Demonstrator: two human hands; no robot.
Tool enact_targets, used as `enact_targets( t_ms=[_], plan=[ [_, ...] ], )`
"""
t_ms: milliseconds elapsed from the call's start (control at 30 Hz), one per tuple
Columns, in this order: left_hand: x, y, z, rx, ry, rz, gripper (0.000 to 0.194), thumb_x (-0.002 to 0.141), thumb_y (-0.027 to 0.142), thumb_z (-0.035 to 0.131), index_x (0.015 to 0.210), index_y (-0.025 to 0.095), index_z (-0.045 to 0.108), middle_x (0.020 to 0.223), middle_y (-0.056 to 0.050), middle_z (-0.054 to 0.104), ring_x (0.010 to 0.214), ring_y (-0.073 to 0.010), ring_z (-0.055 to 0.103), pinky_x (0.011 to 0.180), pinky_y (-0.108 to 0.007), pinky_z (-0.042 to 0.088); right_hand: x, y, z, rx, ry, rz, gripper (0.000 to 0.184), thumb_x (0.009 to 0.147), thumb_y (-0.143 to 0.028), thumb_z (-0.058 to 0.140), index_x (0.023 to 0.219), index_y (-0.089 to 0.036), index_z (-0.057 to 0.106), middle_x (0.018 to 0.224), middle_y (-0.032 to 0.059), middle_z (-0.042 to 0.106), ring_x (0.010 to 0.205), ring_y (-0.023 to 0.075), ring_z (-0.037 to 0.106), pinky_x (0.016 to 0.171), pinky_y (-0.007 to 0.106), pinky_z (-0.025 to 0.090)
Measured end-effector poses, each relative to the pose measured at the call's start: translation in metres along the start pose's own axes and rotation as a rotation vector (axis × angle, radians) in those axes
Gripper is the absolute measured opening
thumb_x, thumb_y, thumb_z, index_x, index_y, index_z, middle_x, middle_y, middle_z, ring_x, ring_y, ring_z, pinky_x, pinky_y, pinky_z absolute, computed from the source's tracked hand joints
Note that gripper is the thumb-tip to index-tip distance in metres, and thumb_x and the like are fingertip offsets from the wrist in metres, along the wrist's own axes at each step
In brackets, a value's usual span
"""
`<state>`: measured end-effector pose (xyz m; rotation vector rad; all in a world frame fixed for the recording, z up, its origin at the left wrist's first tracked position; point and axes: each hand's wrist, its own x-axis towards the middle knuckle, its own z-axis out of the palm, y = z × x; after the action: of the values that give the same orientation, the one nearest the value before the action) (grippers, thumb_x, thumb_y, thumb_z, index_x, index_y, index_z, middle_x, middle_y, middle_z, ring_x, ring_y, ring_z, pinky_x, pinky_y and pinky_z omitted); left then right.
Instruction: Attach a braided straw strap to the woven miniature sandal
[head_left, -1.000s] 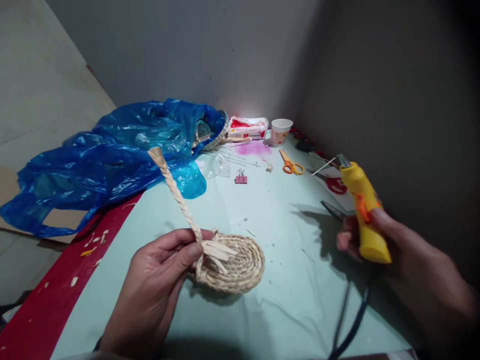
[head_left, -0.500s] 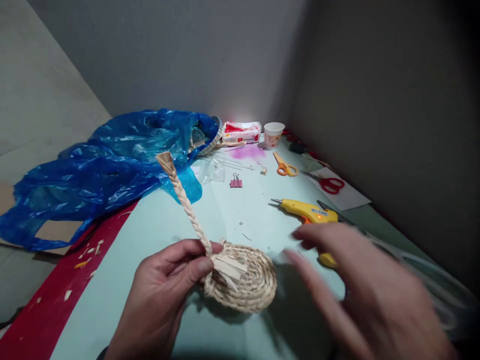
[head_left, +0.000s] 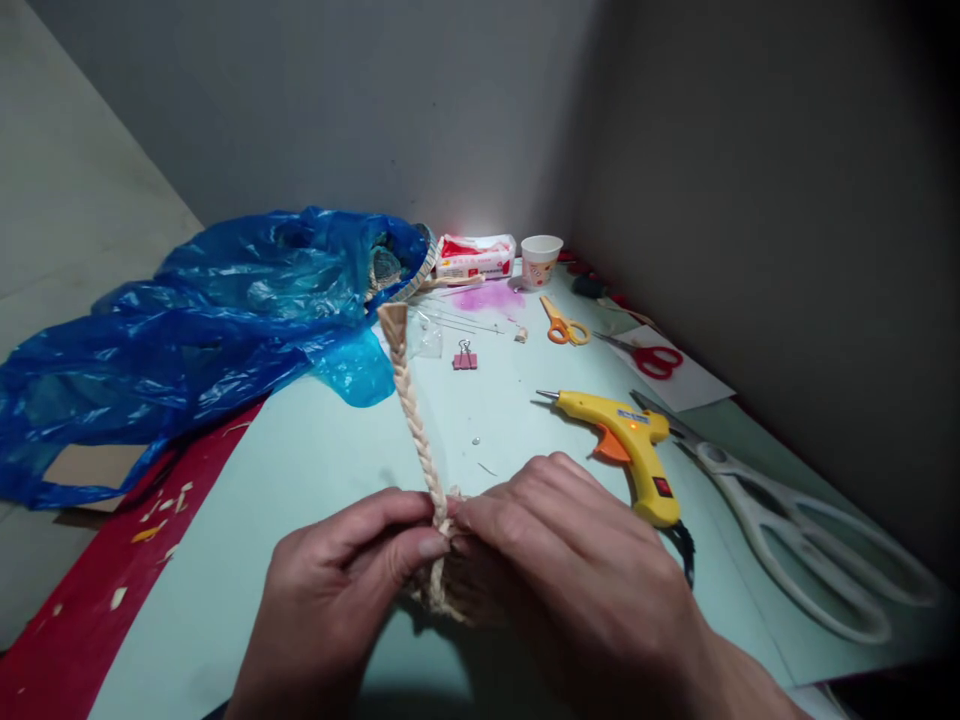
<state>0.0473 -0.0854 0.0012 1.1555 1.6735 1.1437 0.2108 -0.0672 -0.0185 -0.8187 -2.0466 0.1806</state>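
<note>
On glue gun, unreadable label

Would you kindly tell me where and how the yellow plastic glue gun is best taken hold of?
Probably by its yellow handle, from the near side: the gun lies on its side, handle end nearest, while its slim metal nozzle, possibly hot, points left.

The person's left hand was angled inward, its thumb lying below the index finger in a close pinch. From the lower right, the right forearm led to the right hand, which showed its back, knuckles raised and fingers bent toward the left thumb's tip. The fingertips of both hands came close together; shadow hid the right thumb.
</note>
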Motion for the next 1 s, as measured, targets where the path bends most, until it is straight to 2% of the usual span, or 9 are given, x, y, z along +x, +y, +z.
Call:
enact_targets(
  t_ms=[67, 200, 367, 467, 567, 667, 767, 867, 1000],
  plan=[
    [0.0, 0.001, 0.001, 0.056, 0.012, 0.047, 0.004, 0.062, 0.03, 0.082, 0.062, 0.027, 0.079, 0.066, 0.0, 0.076, 0.065, -0.0205, 0.068, 0.062, -0.021, 0.052, 0.003, -0.002, -0.005, 0.023, -0.028, 0.003, 0.02, 0.094, -0.009, 0.049, 0.084, -0.013, 0.067, 0.07, 0.0042, 0.064, 0.066, 0.0162, 0.053, 0.063, 0.031, 0.044],
    [0.0, 0.004, 0.003, 0.078, -0.017, 0.154, 0.004, 0.065, 0.029, 0.079, 0.062, 0.031, 0.079, 0.066, 0.002, 0.075, 0.061, -0.019, 0.065, 0.061, -0.022, 0.05, 0.003, -0.006, -0.005, 0.058, -0.018, 0.048, 0.02, 0.088, -0.001, 0.05, 0.089, -0.012, 0.067, 0.073, 0.0046, 0.067, 0.066, 0.0156, 0.055, 0.064, 0.03, 0.046],
    [-0.003, 0.003, 0.012, 0.077, 0.012, 0.339, 0.017, 0.069, 0.02, 0.075, 0.068, 0.036, 0.081, 0.07, 0.003, 0.075, 0.068, -0.0192, 0.068, 0.07, -0.022, 0.051, 0.001, -0.009, 0.0, 0.07, 0.077, 0.082, 0.019, 0.086, 0.0, 0.054, 0.093, -0.014, 0.064, 0.078, 0.0038, 0.071, 0.067, 0.0148, 0.058, 0.065, 0.029, 0.048],
    [-0.009, -0.001, 0.017, 0.218, 0.064, 0.523, 0.019, 0.075, 0.017, 0.067, 0.078, 0.031, 0.08, 0.075, 0.001, 0.075, 0.073, -0.0205, 0.069, 0.074, -0.025, 0.052, 0.0, -0.012, 0.002, 0.097, 0.155, 0.092, 0.017, 0.085, 0.0, 0.055, 0.089, -0.016, 0.061, 0.076, 0.0029, 0.069, 0.064, 0.0145, 0.058, 0.062, 0.028, 0.047],
    [-0.015, -0.006, 0.02, 0.446, 0.048, 0.707, 0.029, 0.082, 0.009, 0.054, 0.095, 0.023, 0.075, 0.082, -0.002, 0.074, 0.077, -0.0199, 0.067, 0.075, -0.027, 0.052, -0.002, -0.014, 0.004, 0.083, 0.252, 0.083, 0.018, 0.083, 0.0, 0.054, 0.088, -0.017, 0.057, 0.065, 0.0, 0.06, 0.058, 0.0139, 0.053, 0.058, 0.029, 0.044],
    [-0.018, -0.008, 0.02, 0.581, 0.034, 0.796, 0.029, 0.082, 0.004, 0.052, 0.1, 0.017, 0.071, 0.084, -0.005, 0.072, 0.077, -0.0184, 0.065, 0.076, -0.028, 0.051, -0.003, -0.013, 0.004, 0.02, 0.305, 0.001, 0.017, 0.083, -0.002, 0.05, 0.088, -0.018, 0.053, 0.06, -0.0022, 0.053, 0.054, 0.0141, 0.047, 0.054, 0.03, 0.04],
    [-0.019, -0.008, 0.021, 0.596, 0.064, 0.89, 0.026, 0.086, 0.005, 0.048, 0.098, 0.016, 0.068, 0.08, -0.004, 0.069, 0.074, -0.0166, 0.063, 0.076, -0.027, 0.05, -0.005, -0.013, 0.0, 0.014, 0.327, -0.025, 0.017, 0.082, -0.002, 0.054, 0.091, -0.017, 0.053, 0.064, -0.0008, 0.056, 0.057, 0.0139, 0.047, 0.055, 0.03, 0.041],
    [-0.02, -0.006, 0.021, 0.596, 0.102, 0.917, 0.024, 0.089, 0.005, 0.048, 0.098, 0.016, 0.067, 0.08, -0.003, 0.068, 0.075, -0.0151, 0.062, 0.076, -0.026, 0.048, -0.009, -0.016, -0.008, 0.07, 0.291, 0.07, 0.019, 0.084, -0.003, 0.059, 0.096, -0.016, 0.053, 0.074, 0.0002, 0.061, 0.064, 0.0131, 0.053, 0.062, 0.029, 0.045],
    [-0.022, -0.002, 0.019, 0.605, 0.144, 0.937, 0.021, 0.087, 0.004, 0.053, 0.096, 0.016, 0.067, 0.082, -0.003, 0.067, 0.075, -0.0136, 0.06, 0.077, -0.024, 0.046, -0.012, -0.014, -0.02, 0.263, 0.166, 0.401, 0.019, 0.086, -0.018, 0.068, 0.101, -0.02, 0.056, 0.084, -0.002, 0.062, 0.076, 0.0116, 0.06, 0.069, 0.022, 0.048]
  ],
)
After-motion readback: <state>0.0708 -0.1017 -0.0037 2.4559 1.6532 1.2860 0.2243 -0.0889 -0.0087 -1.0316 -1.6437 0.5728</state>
